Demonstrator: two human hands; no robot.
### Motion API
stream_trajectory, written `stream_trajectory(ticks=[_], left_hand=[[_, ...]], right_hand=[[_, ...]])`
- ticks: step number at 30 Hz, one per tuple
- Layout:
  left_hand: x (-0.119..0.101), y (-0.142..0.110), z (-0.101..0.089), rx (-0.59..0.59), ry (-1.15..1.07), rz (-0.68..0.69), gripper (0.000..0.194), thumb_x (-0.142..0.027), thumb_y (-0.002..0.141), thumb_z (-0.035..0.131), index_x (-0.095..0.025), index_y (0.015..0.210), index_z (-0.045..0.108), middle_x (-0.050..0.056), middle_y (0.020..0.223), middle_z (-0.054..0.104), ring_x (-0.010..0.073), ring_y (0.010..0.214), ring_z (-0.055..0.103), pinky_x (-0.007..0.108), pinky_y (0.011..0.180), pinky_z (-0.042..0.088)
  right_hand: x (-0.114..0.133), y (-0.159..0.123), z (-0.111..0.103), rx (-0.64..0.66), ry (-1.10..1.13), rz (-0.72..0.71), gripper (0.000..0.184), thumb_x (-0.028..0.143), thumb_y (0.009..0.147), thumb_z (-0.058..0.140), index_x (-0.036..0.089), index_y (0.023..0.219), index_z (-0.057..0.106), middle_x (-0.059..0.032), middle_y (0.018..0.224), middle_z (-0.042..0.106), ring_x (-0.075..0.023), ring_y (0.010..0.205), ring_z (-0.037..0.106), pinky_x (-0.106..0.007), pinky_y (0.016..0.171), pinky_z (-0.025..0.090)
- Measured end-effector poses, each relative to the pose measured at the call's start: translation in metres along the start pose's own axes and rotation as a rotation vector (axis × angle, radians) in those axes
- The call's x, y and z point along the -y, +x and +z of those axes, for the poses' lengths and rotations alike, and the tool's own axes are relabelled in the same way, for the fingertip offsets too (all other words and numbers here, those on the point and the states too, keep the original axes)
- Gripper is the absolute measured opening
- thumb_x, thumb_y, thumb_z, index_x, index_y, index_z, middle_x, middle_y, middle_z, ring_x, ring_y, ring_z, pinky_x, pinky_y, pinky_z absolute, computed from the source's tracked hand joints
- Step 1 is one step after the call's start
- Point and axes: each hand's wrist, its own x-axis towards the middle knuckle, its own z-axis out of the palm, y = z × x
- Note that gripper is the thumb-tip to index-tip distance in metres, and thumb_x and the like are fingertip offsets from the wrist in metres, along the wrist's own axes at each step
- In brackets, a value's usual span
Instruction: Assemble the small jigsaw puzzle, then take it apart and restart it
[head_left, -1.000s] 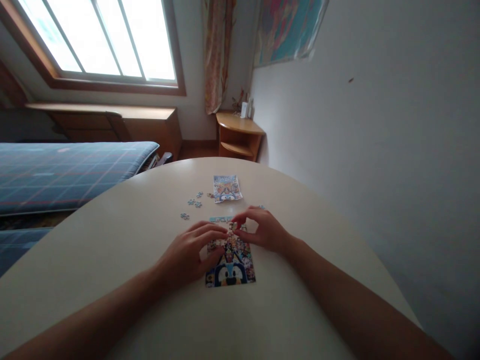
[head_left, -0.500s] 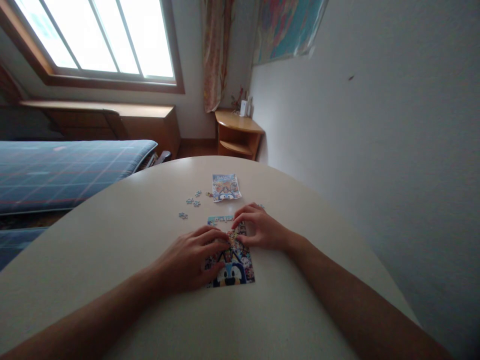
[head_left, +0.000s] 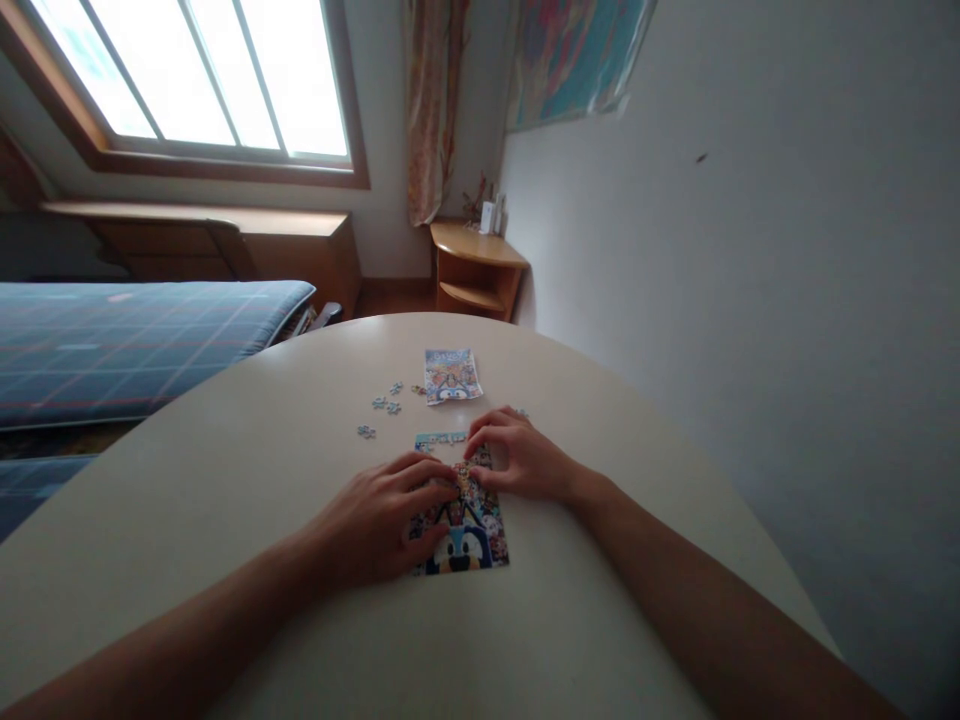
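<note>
At the far left, a blue plaid mattress (head_left: pixel 142 345) sits beyond the tabletop (head_left: pixel 247 450), with a bright window (head_left: pixel 217 80) above and behind it. Next come several loose jigsaw pieces (head_left: pixel 394 408), mostly pale blue, scattered on the tabletop near a printed packet (head_left: pixel 452 377). Nearer the person, the left hand (head_left: pixel 382 512) lies palm down over the left side of the jigsaw puzzle (head_left: pixel 480 525), fingers extended and slightly parted, thumb near the blue dog face; its grip is loose, with nothing visibly held. The puzzle lies on the tabletop between and partly beneath both hands, a pale gap showing below its light blue far edge. Beyond the table stands a wooden corner shelf (head_left: pixel 480 245). The right hand (head_left: pixel 525 458) curves over the puzzle's upper right, thumb and fingertips a little apart; whether that grip has hold of a piece I cannot tell. Farther right is a white wall (head_left: pixel 712 300).
</note>
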Motion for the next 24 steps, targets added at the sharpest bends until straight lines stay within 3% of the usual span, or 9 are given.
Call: stream_trajectory(ticks=[24], left_hand=[[-0.0009,0.0006,-0.0016,0.016,0.003,0.002,0.031,-0.026,0.09,0.056,-0.025,0.121,0.061,0.005,0.125,0.065,0.0256,0.115,0.058,0.044,0.094,0.055]], right_hand=[[-0.0002,0.0001,-0.0004,0.013,0.012,-0.018,0.016,0.02,0.077,0.075,0.025,0.092,0.075,-0.0042,0.105,0.065,-0.0205,0.103,0.057,-0.039,0.1,0.04]])
